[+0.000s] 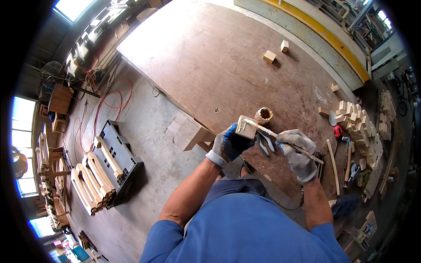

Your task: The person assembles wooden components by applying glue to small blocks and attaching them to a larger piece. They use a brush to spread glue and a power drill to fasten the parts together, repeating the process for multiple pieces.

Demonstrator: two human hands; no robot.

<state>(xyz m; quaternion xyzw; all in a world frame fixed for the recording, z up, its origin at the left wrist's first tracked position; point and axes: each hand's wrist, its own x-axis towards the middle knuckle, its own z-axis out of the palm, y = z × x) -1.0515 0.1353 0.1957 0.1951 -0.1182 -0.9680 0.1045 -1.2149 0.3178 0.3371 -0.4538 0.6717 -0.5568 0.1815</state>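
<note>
Large brown plywood workbench (pixel 210 57), taken here as landmark, filling the upper centre and running toward the far right.

Black slatted plastic crate (pixel 123 153), on the concrete floor off the bench's left edge, loaded with pale wooden slats (pixel 90 182) lying side by side.

Heap of small cut wooden blocks (pixel 357 120), stacked along the bench's right side; two loose blocks (pixel 276 51) well apart from it, toward the far end of the bench.

Left hand (pixel 228 144), in a grey and blue work glove, over the bench's near edge, closed around a pale wooden block (pixel 245 127) and holding it raised clear of the surface.

Right hand (pixel 298 151), in a grey glove, just right of the left hand and above the bench's near edge, clenched around a slim stick-like tool (pixel 272 133). Long axis of the tool slanting from lower right, where the handle end juts out past the glove, to upper left, where the tip meets the top of the block.

Small round container (pixel 263 115), crusted and open-topped, standing on the bench just beyond the block.

Pair of pliers (pixel 265 143) with pale handles, lying on the bench between the two hands.

Small red object (pixel 338 131), on the bench beside the block heap; kind unclear.
</note>
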